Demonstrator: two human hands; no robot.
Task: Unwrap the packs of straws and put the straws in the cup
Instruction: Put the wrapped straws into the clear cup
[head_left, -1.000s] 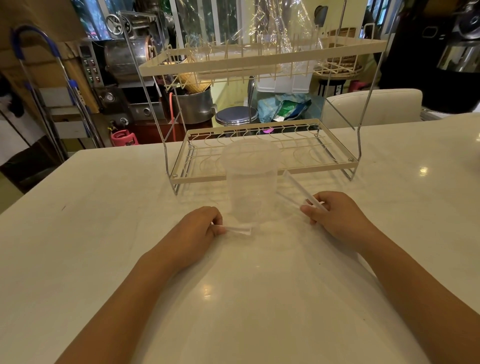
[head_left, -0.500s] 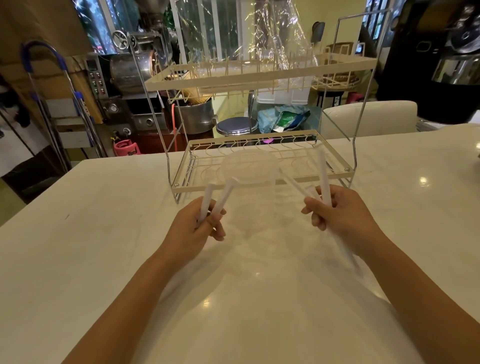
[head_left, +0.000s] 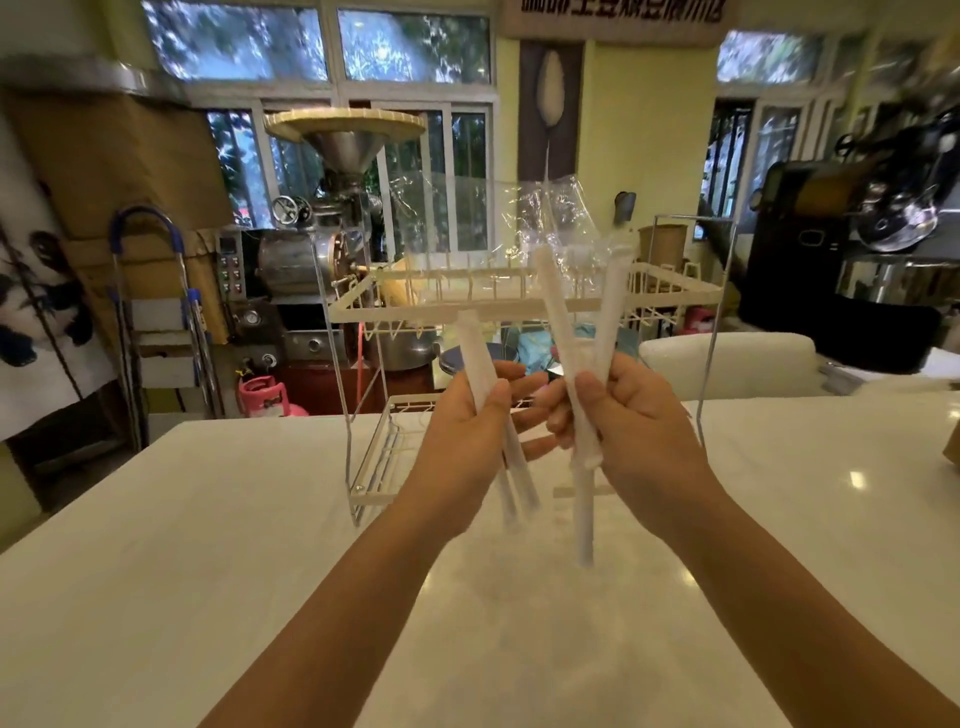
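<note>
Both hands are raised above the white table, close together in mid-view. My left hand grips wrapped white straws that stick up past the thumb and down below the palm. My right hand holds two more wrapped straws, which fan out upward in a V and hang below the fist. The fingertips of the two hands nearly touch. The clear cup is hidden behind my hands or out of sight; I cannot tell which.
A cream two-tier wire rack stands on the table just behind my hands, with crinkled clear plastic film on its top shelf. A white chair back lies beyond the far edge. Machines and a pink gas cylinder stand further back.
Both hands have lifted from the table with straws and come together at chest height. The view has tilted upward, and the clear cup in front of the rack no longer shows.
</note>
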